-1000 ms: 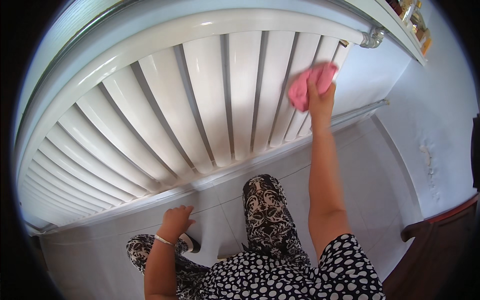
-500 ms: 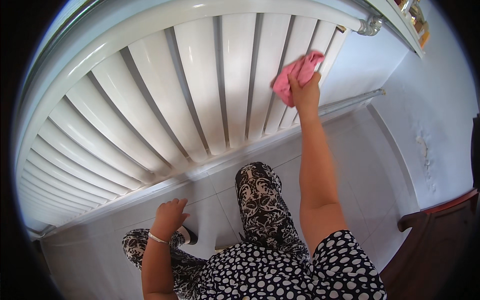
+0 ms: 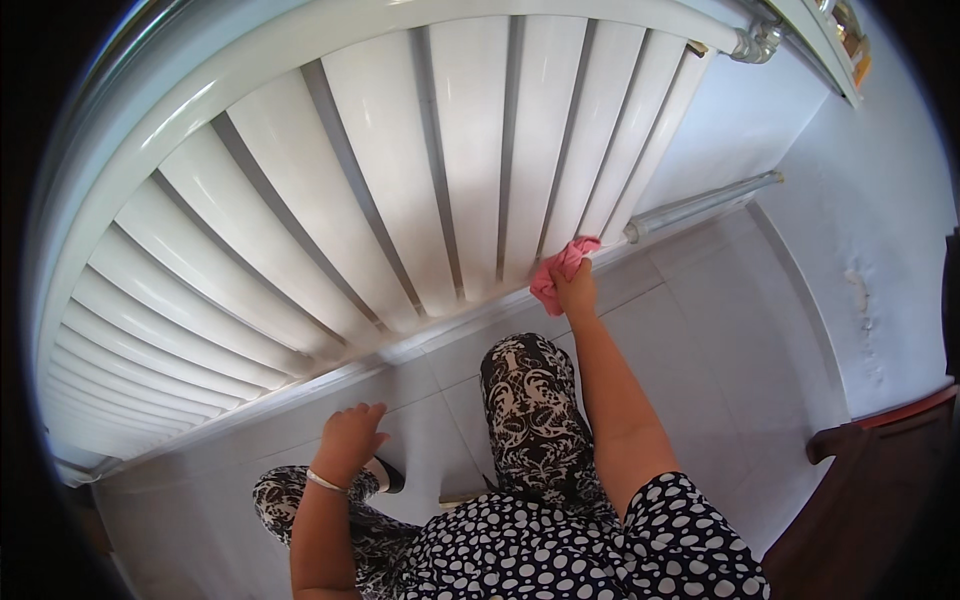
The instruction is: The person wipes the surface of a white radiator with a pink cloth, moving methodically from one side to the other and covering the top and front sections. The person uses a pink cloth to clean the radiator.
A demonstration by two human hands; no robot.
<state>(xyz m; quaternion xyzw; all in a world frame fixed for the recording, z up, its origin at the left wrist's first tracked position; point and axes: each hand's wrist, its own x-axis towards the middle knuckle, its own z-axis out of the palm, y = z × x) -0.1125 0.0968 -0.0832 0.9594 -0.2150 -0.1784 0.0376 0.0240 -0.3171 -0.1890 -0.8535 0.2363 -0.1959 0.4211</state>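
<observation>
1. Below my head, a large white ribbed radiator [image 3: 400,180] fills the upper half of the view, its long vertical fins bending with the lens.
2. My right hand [image 3: 575,293] is closed around a pink cloth [image 3: 558,270], pressing it against the lower end of the fins, toward the radiator's right side.
3. My left hand [image 3: 350,436] hangs free near the radiator's bottom edge, fingers loosely curled, holding nothing; a thin bracelet [image 3: 325,482] circles the wrist.
4. A grey pipe [image 3: 700,205] runs along the wall to the right of the cloth.
5. Pale floor tiles [image 3: 690,340] lie beneath, and my patterned trousers [image 3: 535,410] and dotted top [image 3: 600,545] show at the bottom.
6. Dark wooden furniture [image 3: 860,480] sits at the lower right.
</observation>
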